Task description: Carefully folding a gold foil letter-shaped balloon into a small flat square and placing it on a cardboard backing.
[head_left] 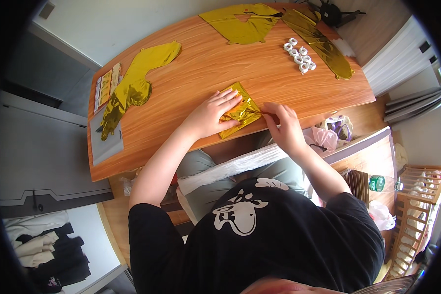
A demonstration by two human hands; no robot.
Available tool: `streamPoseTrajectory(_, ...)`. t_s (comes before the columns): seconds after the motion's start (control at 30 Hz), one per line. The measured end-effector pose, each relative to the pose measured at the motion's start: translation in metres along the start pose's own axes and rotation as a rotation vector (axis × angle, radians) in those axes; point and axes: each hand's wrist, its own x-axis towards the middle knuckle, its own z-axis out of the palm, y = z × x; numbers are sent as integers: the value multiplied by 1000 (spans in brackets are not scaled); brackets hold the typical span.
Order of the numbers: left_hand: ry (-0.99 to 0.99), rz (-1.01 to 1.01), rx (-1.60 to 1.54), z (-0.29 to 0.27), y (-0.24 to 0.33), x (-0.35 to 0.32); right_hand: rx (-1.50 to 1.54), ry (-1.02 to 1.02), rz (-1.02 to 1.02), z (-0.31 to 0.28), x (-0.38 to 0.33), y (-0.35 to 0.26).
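Note:
A folded gold foil balloon [243, 104] lies near the front edge of the wooden table [201, 73]. My left hand [211, 114] lies flat on its left part, fingers spread and pressing it down. My right hand [282, 124] rests at the foil's right edge, fingertips pinching it there.
Flat gold foil balloons lie at the far middle [241, 22], far right [318, 41] and left [132, 88]. Several small white tape rolls [299, 55] sit at the right. A grey sheet [105, 142] and packets [105, 87] lie at the left edge. A wooden rack [416, 215] stands at the lower right.

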Motion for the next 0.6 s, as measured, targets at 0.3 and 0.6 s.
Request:
streamPoseTrajectory(0.3, 3, -20, -19, 0, 0, -1, -173, 77, -39, 6, 5, 0)
streamPoseTrajectory(0.6, 8, -23, -13, 1, 2, -1, -448, -46, -340, -6, -10, -3)
